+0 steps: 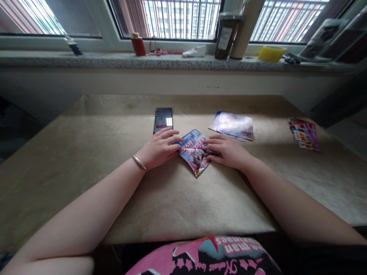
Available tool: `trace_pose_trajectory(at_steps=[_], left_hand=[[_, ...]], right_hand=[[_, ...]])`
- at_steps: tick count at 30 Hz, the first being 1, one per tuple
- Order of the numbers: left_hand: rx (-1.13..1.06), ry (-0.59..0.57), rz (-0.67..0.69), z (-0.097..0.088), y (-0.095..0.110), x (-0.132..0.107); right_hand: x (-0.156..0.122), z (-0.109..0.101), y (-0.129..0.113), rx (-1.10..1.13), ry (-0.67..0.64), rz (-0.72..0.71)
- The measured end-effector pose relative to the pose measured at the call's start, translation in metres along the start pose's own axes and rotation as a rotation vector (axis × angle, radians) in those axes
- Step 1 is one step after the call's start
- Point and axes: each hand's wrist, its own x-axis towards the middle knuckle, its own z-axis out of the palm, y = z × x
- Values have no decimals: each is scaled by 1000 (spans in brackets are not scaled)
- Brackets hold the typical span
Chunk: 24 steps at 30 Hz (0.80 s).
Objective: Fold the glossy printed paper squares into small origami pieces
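Note:
A folded colourful leaflet (pixel 195 152) lies on the beige table (pixel 86 160), with one pointed corner towards me. My left hand (pixel 159 149), with a silver bracelet on its wrist, rests with fingers flat on the leaflet's left edge. My right hand (pixel 226 151) lies flat on its right side, fingers stretched towards the middle. Both hands press on the paper and neither one grips it.
A phone (pixel 163 121) lies just beyond my left hand. A small stack of leaflets (pixel 233 125) sits to the right, another leaflet (pixel 304 133) near the right edge. The windowsill holds a red cup (pixel 138 46), a dark jar (pixel 226 36) and yellow tape (pixel 272 53).

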Motion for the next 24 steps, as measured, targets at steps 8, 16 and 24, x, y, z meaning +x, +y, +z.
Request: trace_pose_trajectory(at_steps=[8, 16, 24], left_hand=[[48, -65, 12, 5, 0, -2], [67, -63, 10, 9, -3, -3], [175, -99, -3, 4, -6, -4]], right_hand=[[-2, -2, 1, -17, -16, 18], [-4, -10, 1, -7, -74, 43], [-9, -19, 2, -32, -111, 40]])
